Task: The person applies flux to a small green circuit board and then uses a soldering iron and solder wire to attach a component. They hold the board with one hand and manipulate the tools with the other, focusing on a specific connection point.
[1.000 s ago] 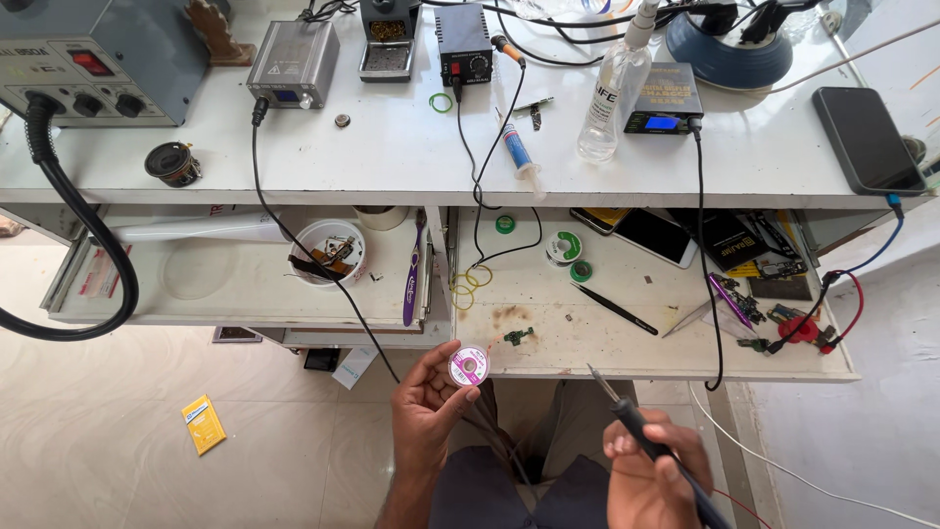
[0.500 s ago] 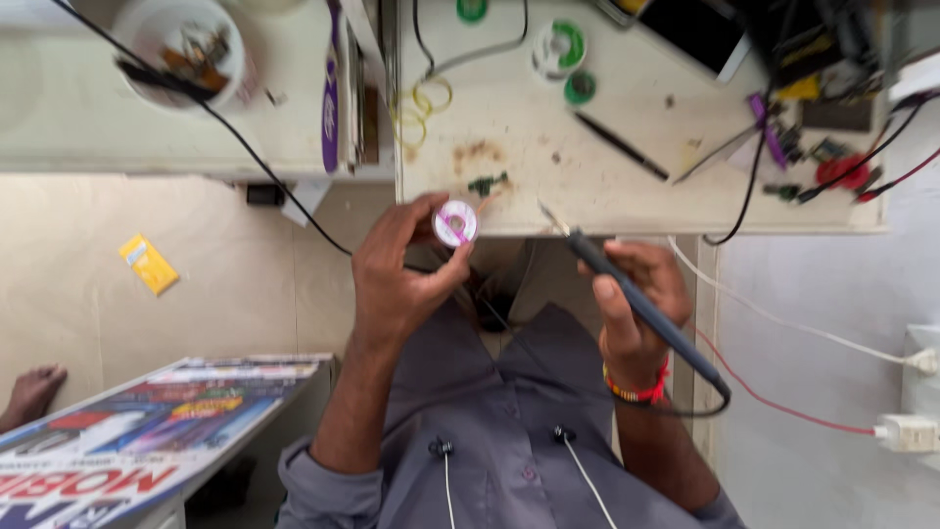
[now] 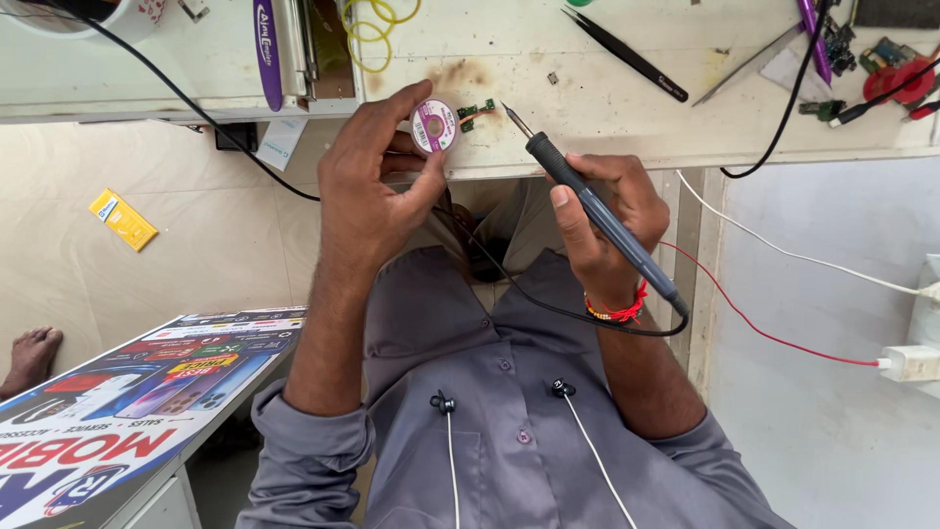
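Left hand (image 3: 367, 186) is pinching a small round spool (image 3: 434, 124) between thumb and fingers, holding it over the front edge of the bench (image 3: 607, 108). A thin braid is running from the spool to a small green board (image 3: 477, 110), which is lying on the bench just beside the spool, near the front edge. Right hand (image 3: 607, 220) is closed around a dark iron (image 3: 592, 206), held like a pen and slanting up-left. The iron's tip is sitting just right of the board; contact cannot be told. The hands are apart, with an open gap between them over the bench edge. The iron's black cord (image 3: 558, 309) is looping under the right wrist, across the grey shirt (image 3: 509, 421).

Bench space above the board is mostly open: a scorched patch just behind the spool, black tweezers (image 3: 627, 56) well apart to the upper right, yellow rings (image 3: 377, 24) to the upper left, a purple tool (image 3: 264, 49) further left. Cables and red clips (image 3: 896, 78) are crowding the far right corner. A white wire (image 3: 793, 255) and a red wire (image 3: 774, 338) are running to a plug (image 3: 911, 362) at the right edge. A printed poster (image 3: 137, 402) is lying at lower left, a yellow packet (image 3: 122, 218) is on the floor, and a bare foot (image 3: 29, 358) is showing at the left edge.
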